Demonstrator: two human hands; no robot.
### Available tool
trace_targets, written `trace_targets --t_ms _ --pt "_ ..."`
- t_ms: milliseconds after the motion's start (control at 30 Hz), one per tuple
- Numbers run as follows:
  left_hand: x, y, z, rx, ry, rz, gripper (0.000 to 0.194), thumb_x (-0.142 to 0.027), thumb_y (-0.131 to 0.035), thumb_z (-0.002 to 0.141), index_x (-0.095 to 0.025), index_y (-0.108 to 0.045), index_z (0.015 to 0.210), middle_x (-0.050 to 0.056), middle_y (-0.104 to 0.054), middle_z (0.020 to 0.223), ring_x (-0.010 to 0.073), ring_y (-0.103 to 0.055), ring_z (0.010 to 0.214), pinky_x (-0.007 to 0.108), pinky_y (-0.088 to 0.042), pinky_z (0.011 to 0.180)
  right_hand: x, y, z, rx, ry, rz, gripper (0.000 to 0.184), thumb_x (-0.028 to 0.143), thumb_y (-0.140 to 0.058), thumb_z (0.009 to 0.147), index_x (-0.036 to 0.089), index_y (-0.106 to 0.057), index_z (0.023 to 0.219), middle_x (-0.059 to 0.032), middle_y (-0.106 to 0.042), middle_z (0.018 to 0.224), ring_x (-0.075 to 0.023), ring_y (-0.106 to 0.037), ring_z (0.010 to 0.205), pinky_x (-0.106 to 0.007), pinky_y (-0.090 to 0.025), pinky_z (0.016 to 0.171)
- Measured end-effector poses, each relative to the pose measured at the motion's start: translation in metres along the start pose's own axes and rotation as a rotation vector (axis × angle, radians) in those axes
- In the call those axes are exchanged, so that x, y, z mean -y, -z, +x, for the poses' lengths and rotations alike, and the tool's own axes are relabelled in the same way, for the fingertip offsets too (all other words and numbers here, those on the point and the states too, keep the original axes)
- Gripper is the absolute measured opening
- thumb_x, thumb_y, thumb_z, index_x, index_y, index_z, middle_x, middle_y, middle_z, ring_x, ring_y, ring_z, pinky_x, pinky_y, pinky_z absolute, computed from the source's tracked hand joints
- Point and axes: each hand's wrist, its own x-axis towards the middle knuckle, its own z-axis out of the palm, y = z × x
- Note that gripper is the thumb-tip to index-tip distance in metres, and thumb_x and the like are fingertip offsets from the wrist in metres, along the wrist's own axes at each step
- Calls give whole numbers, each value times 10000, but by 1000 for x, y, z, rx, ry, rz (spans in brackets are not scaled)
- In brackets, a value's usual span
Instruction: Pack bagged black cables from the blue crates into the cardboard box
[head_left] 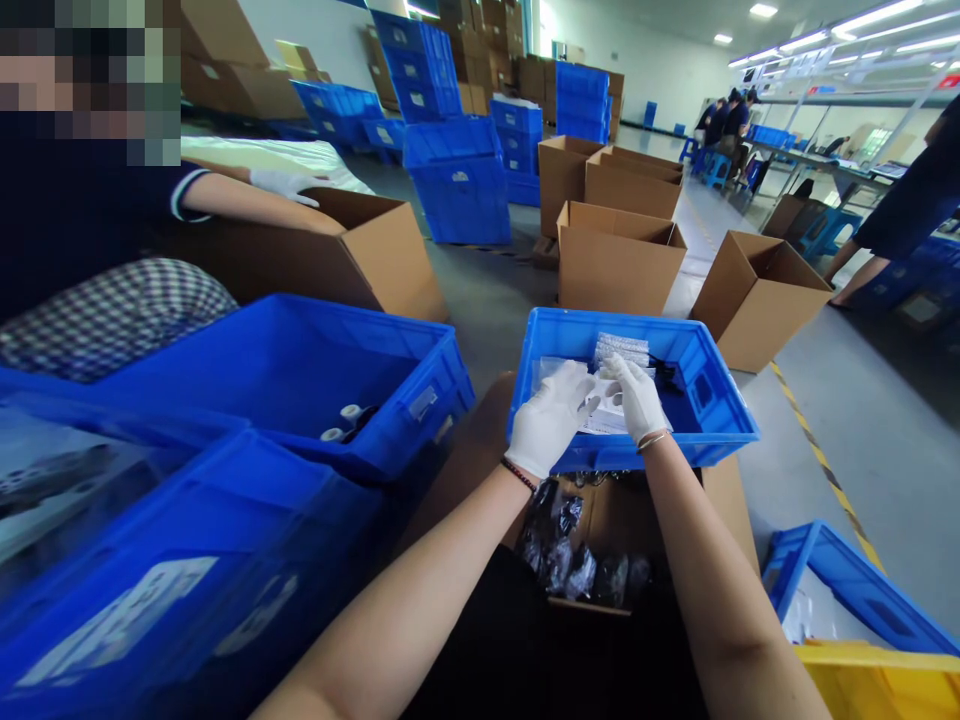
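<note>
Grey warehouse floor (840, 400) is crowded with brown cardboard cartons (619, 262) and blue plastic crates. Inside the small blue crate (712, 440) ahead, a clear plastic bag of small parts (607, 415) is grasped by both white-gloved hands, left hand (551, 418) and right hand (637, 398), its long axis lying crosswise between them.

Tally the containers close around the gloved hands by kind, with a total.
Blue crates: 4, namely the one under the hands, two at left, one at lower right
Yellow crates: 1
Open cardboard boxes under the hands: 1
Total: 6
</note>
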Motion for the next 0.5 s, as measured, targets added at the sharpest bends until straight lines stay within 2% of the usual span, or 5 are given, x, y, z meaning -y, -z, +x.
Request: trace_targets --t_ms 100,200,300,367,500 --pt "1 -5 -1 -13 28 -9 416 -369 -347 1024 -161 -661 1201 89 -450 1521 280 -357 1451 524 -233 1232 16 -13 -14 117 29 44 383 545 -673 725 173 -633 810 13 -610 669 -95 -495 563 -219 -382 531" --pt "1 -8 -2 1 41 -4 425 -388 -339 1026 -182 -635 1251 90 -483 1494 275 -391 1430 532 -235 1226 15 -14 -14 30 61 76 320 481 -687 694 179 -596 747 38 -548 608 -87 -461 547 -217 -380 535" --pt "0 -6 -2 -8 13 20 404 -390 -365 1019 -199 -618 1269 87 -479 1496 304 -440 1391 566 -238 1211 2 0 -1 -154 45 120 321 490 -661 715 184 -595 783 39 -539 618 -84 -447 542 -213 -363 516" --pt "-1 -4 0 -40 -8 20 390 -391 -387 1013 -194 -626 1249 95 -495 1480 316 -476 1359 569 -258 1197 -10 13 10 -246 -24 103 320 486 -640 731 183 -616 832 32 -552 630 -89 -462 534 -213 -355 498" --pt "0 2 3 -73 -21 24 405 -398 -370 1017 -193 -611 1270 101 -521 1455 313 -512 1322 555 -265 1190 -39 35 28 -207 -178 -97 308 392 -666 714 165 -669 921 -19 -650 724 -124 -577 552 -229 -388 496"
